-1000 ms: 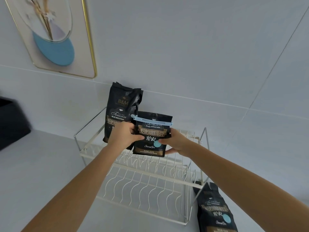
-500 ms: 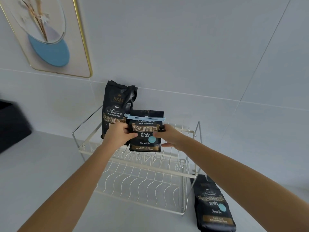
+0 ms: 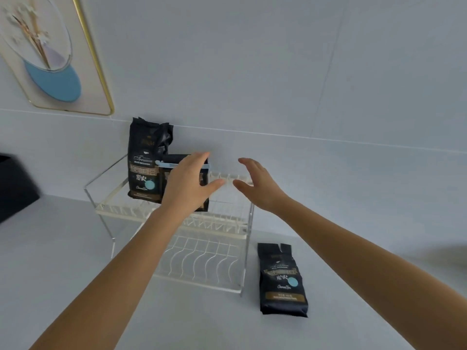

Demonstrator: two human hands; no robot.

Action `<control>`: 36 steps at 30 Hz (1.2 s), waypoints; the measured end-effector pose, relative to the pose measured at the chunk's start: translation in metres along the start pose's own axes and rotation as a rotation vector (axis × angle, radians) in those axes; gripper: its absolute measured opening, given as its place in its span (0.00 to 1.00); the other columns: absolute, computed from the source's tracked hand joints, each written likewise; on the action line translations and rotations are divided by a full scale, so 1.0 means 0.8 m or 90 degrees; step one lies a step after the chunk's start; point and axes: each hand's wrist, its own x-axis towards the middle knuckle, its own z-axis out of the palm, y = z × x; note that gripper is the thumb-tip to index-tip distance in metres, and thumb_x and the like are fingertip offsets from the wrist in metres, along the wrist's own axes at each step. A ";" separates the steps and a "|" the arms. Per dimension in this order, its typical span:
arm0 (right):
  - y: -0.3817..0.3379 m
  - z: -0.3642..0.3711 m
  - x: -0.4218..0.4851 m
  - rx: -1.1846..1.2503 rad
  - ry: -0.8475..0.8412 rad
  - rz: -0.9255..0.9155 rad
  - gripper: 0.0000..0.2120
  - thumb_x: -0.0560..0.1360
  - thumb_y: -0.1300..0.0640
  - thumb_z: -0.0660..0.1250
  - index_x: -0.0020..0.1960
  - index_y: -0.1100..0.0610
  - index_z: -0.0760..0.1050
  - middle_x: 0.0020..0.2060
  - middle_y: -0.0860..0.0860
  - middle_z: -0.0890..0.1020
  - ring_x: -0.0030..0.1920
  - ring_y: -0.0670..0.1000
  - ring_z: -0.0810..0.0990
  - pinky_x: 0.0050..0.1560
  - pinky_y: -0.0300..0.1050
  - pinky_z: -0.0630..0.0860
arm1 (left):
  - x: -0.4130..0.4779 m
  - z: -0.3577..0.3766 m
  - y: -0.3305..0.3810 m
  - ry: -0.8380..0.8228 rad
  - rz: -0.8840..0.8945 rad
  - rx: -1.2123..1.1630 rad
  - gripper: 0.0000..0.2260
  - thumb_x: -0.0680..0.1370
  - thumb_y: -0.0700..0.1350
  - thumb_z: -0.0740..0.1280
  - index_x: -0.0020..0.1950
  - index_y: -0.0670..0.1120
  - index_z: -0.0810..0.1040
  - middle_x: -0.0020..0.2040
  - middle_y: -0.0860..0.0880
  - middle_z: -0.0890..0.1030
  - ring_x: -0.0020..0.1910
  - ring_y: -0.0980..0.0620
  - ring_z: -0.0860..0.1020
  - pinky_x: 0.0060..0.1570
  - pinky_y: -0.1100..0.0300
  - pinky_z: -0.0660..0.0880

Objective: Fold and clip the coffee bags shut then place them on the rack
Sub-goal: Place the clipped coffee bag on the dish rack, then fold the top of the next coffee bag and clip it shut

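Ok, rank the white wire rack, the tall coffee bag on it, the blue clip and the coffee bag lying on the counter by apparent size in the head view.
1. White wire rack, largest by far.
2. Tall coffee bag and coffee bag on the counter: they look alike; the counter bag is nearer the camera, so I will not rank them.
3. Blue clip, smallest, partly hidden behind the left hand.

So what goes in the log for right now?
hands: left open, right open | clipped bag: on rack | flat bag: on counter

Black coffee bags (image 3: 144,160), blue clip (image 3: 165,164), white rack (image 3: 202,256)
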 end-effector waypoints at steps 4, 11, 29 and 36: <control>0.054 -0.037 -0.047 -0.021 0.000 0.027 0.27 0.78 0.51 0.61 0.74 0.54 0.57 0.74 0.52 0.61 0.74 0.55 0.59 0.73 0.53 0.59 | -0.027 0.045 0.077 0.050 0.037 0.003 0.28 0.71 0.57 0.69 0.67 0.47 0.69 0.65 0.47 0.76 0.64 0.47 0.73 0.65 0.50 0.68; 0.167 -0.065 -0.116 0.021 -0.048 0.139 0.27 0.78 0.51 0.62 0.74 0.55 0.59 0.73 0.53 0.64 0.73 0.54 0.61 0.71 0.50 0.59 | -0.076 0.173 0.166 -0.048 -0.050 -0.090 0.21 0.73 0.56 0.68 0.64 0.51 0.71 0.63 0.53 0.77 0.61 0.52 0.75 0.61 0.54 0.71; 0.295 0.020 -0.149 0.212 -0.276 0.563 0.21 0.79 0.51 0.60 0.68 0.61 0.66 0.65 0.58 0.73 0.63 0.55 0.74 0.62 0.52 0.74 | -0.124 0.350 0.067 -0.431 -0.480 -0.197 0.23 0.75 0.54 0.65 0.65 0.42 0.68 0.62 0.42 0.77 0.60 0.43 0.76 0.60 0.48 0.73; 0.322 0.067 -0.133 0.299 -0.186 0.649 0.19 0.79 0.53 0.60 0.66 0.62 0.67 0.61 0.58 0.76 0.60 0.54 0.76 0.59 0.52 0.76 | -0.110 0.383 0.039 -0.440 -0.568 -0.284 0.25 0.75 0.50 0.66 0.67 0.40 0.66 0.63 0.39 0.74 0.60 0.41 0.76 0.60 0.44 0.73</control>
